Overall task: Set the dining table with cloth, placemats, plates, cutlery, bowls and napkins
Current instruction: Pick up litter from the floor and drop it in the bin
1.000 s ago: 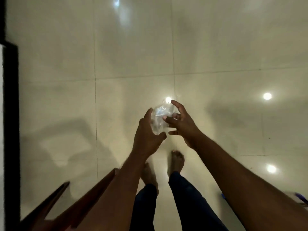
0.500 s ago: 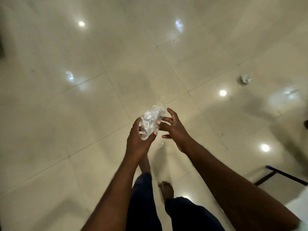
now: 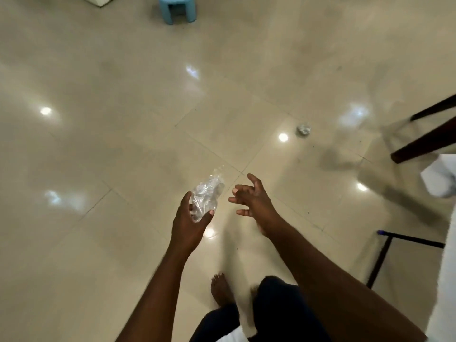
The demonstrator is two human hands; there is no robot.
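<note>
Holding a crumpled clear plastic wrapper (image 3: 206, 196) in your left hand (image 3: 190, 222), you have the thumb and fingers curled round its lower end, so the thin, glossy film sticks up and away from your palm. Whether anything is inside the wrapper is hard to make out; it looks like bare, wrinkled film. Your right hand (image 3: 254, 201) is just beside it but apart, fingers spread and loosely bent, gripping nothing.

Both hands hang over a polished cream tile floor (image 3: 123, 144) that mirrors several round ceiling lights. A second small crumpled ball of plastic or foil (image 3: 303, 129) lies on the tiles well apart from your hands, toward the right; its material is too small to tell. At the top edge stands a light blue plastic stool (image 3: 177, 8), cut off by the frame. At the right edge, dark wooden furniture legs (image 3: 424, 141) slant in above a white cloth (image 3: 441, 176), and a thin black metal frame (image 3: 385, 255) stands below; all are only partly in view. Your bare foot (image 3: 220, 290) and dark trousers (image 3: 276, 307) show at the bottom.
</note>
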